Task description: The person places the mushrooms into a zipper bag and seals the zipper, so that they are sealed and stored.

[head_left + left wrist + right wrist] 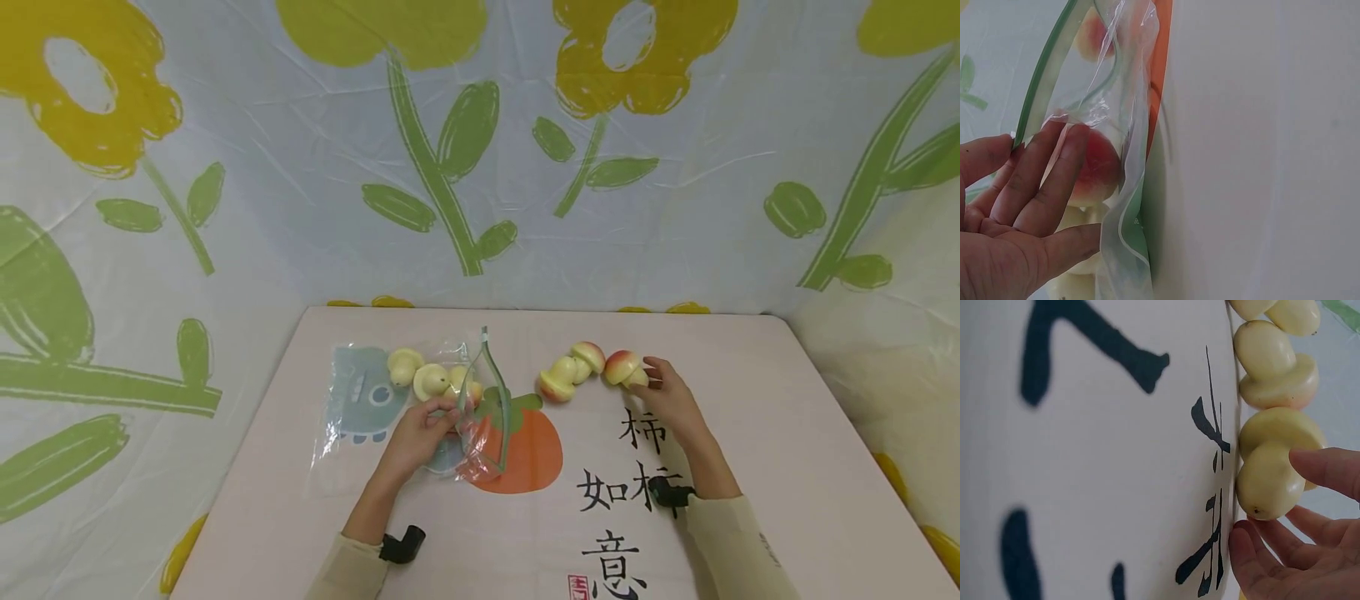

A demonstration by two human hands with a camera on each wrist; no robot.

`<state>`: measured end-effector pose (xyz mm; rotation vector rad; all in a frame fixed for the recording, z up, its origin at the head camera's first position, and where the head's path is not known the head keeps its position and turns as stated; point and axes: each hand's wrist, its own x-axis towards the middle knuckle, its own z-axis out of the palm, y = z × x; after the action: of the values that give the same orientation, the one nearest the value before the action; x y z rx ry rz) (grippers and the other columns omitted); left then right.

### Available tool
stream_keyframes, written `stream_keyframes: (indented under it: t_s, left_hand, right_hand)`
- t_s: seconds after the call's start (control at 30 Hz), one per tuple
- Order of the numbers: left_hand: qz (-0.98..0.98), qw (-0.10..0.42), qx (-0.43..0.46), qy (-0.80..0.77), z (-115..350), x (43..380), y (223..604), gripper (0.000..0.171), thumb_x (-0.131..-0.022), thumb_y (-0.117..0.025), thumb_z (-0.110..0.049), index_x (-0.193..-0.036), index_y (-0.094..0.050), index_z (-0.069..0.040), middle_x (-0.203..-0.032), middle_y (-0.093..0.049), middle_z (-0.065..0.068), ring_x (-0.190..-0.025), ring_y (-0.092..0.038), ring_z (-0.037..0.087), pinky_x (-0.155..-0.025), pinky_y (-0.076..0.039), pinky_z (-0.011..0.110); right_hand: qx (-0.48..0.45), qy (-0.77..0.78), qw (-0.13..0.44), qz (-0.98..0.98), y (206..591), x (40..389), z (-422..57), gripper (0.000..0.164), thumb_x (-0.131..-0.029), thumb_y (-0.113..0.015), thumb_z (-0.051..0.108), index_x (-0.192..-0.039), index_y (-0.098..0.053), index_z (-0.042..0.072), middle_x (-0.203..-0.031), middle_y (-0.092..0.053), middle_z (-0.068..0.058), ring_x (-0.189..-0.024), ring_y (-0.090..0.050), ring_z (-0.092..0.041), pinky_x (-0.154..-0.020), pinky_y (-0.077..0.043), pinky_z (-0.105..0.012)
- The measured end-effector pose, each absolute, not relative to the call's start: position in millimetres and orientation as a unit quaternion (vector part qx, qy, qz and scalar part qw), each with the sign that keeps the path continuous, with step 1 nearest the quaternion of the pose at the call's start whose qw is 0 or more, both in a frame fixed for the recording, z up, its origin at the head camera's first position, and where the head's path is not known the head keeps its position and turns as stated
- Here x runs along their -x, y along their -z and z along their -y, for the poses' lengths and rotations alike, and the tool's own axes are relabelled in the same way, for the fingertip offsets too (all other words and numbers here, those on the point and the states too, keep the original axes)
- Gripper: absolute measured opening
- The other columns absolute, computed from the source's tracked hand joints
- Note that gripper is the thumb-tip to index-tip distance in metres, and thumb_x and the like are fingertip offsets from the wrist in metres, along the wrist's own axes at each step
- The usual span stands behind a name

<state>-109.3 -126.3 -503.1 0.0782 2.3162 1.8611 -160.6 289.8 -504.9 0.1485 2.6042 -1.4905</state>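
My left hand [415, 437] holds the opening edge of a clear zip bag [505, 417]. In the left wrist view, thumb and forefinger pinch its green zip strip [1038, 78], while the other fingers spread against the plastic. Several mushroom-shaped pieces [432, 381], cream with red-blushed caps, lie inside the bag. On the right, my right hand [675, 402] grips the stem of another toy mushroom [621, 366]. Its thumb presses on the stem [1269, 481] in the right wrist view, with the fingers curled round the far side. Two more mushrooms [588, 356] lie just left of it.
The pale tabletop [780, 400] carries a printed orange persimmon [536, 454] and black characters [615, 567]. A blue-green cartoon print [360, 379] shows through the bag. Behind the table hangs a flowered cloth [517, 250].
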Motion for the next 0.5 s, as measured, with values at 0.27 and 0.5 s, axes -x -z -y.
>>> stream_keyframes:
  t_s: [0.27, 0.5]
  left_hand:
    - [-0.776, 0.091, -0.03, -0.624, 126.7, 109.3, 503.6, 0.015, -0.099, -0.064, -0.014, -0.108, -0.069, -0.002, -0.105, -0.072, 0.013, -0.085, -0.072, 0.028, -0.086, -0.055, 0.046]
    - [-0.769, 0.084, -0.037, -0.633, 127.9, 109.3, 503.5, 0.018, -0.098, -0.066, -0.016, -0.109, -0.071, -0.002, -0.115, -0.069, 0.013, -0.087, -0.072, 0.027, -0.085, -0.055, 0.046]
  right_hand:
    - [-0.055, 0.499, 0.071, -0.862, 502.5, 159.6, -287.6, 0.065, -0.103, -0.057, 0.02, -0.154, -0.024, -0.003, -0.148, -0.035, -0.033, -0.134, -0.036, -0.05, -0.103, -0.037, -0.061]
    - [-0.057, 0.497, 0.071, -0.863, 501.6, 160.3, -287.0, 0.063, -0.103, -0.056, 0.018, -0.153, -0.026, -0.004, -0.147, -0.035, -0.033, -0.134, -0.036, -0.05, -0.103, -0.037, -0.06]
